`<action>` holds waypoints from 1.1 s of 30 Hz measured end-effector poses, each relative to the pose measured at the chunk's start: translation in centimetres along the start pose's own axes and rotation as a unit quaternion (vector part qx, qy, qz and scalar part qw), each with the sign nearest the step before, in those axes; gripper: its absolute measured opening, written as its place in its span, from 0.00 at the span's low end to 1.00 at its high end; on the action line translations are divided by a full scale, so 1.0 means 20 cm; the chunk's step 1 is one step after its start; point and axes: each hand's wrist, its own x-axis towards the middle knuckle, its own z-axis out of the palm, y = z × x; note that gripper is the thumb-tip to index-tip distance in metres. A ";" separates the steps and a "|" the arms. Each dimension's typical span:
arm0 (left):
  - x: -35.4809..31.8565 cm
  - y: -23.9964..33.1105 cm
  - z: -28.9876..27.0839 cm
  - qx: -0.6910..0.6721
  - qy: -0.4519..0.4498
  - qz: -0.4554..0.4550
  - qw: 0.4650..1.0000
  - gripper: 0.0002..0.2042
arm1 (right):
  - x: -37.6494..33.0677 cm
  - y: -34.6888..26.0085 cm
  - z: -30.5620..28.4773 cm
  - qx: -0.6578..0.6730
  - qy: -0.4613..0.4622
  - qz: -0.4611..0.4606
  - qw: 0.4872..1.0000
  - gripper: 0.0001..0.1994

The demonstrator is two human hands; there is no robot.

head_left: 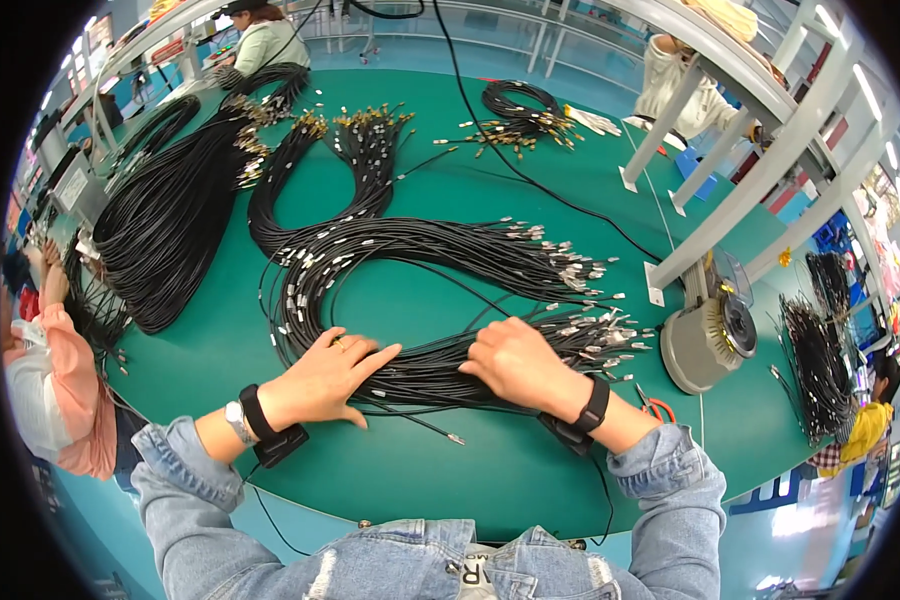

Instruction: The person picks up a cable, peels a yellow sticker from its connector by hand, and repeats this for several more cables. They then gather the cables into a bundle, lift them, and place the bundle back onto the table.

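Observation:
A thick bundle of black cables (430, 370) bends in a U on the green table (370, 470) in front of me, its metal-tipped ends fanned out to the right. My left hand (325, 378) lies on the near strand of the bundle, fingers stretched and thumb apart, so it is open. Farther right, my right hand (520, 362) has its fingers curled round some of the same cables; what exactly sits under the fingertips is hidden. One loose cable end (455, 438) sticks out toward me below the bundle.
More black cable bundles (170, 230) lie at the left and far side, with a coil (520, 105) at the back. To the right are a grey round-fronted machine (708, 340), orange-handled pliers (658, 405) and a white metal frame (740, 200). Co-workers sit around the table.

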 end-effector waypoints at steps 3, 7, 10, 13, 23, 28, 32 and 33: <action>0.00 -0.06 0.05 0.048 -0.003 -0.010 0.999 0.36 | -0.08 -0.04 0.01 0.015 0.010 -0.024 1.000 0.13; -0.01 -0.15 0.08 0.086 0.022 -0.004 0.996 0.28 | -0.18 0.07 0.05 0.079 0.092 -0.021 0.992 0.13; -0.01 -0.18 0.07 0.102 0.037 0.030 0.994 0.23 | -0.20 0.18 0.03 0.064 0.106 0.073 0.990 0.14; 0.01 -0.21 0.06 0.114 0.026 0.049 0.992 0.22 | -0.10 0.35 0.11 0.055 0.215 -0.042 0.974 0.15; -0.10 -0.21 -0.01 0.102 -0.045 0.002 0.994 0.23 | -0.05 0.19 0.13 0.047 -0.086 0.047 0.994 0.25; -0.11 -0.13 -0.05 0.101 -0.046 0.014 0.994 0.26 | -0.11 0.18 0.07 0.116 -0.160 0.025 0.980 0.23; -0.03 0.07 -0.04 -0.010 0.010 0.026 1.000 0.33 | -0.05 0.35 0.04 0.013 -0.085 0.029 0.996 0.22; -0.01 0.09 -0.02 -0.010 0.010 0.025 1.000 0.33 | -0.03 0.39 0.04 -0.062 -0.075 0.019 0.995 0.21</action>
